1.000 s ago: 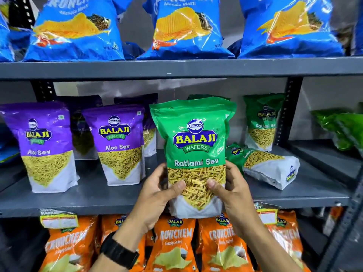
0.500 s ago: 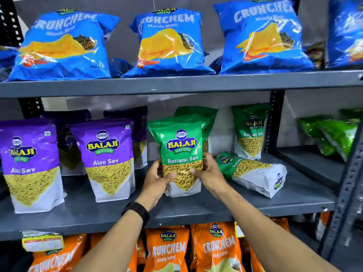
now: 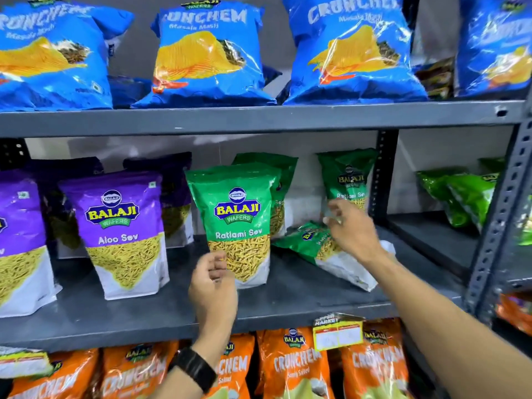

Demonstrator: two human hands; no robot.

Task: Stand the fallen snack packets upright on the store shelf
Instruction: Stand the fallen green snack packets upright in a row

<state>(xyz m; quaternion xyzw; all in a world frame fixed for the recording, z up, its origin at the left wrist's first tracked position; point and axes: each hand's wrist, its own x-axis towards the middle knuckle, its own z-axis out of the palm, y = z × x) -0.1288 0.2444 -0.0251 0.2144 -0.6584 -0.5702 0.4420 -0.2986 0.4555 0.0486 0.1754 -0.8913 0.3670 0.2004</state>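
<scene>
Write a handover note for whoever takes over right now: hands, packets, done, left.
Left hand: empty, loosely curled, just in front of the upright green Ratlami Sev packet on the middle shelf.
Right hand: open, no grip yet, over the fallen green packet.
Done: front green packet stands.
Left: the fallen packet lies on its side to its right; stand it up.

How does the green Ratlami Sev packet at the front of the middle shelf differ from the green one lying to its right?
The front Ratlami Sev packet stands upright with its label square to the camera; the fallen packet lies on its side, its white base toward the shelf's front edge. Neither hand holds the front packet, though the left hand is just before it, while the right hand reaches over the fallen one, partly hiding it. Both are green Balaji packets on the same middle shelf.
</scene>
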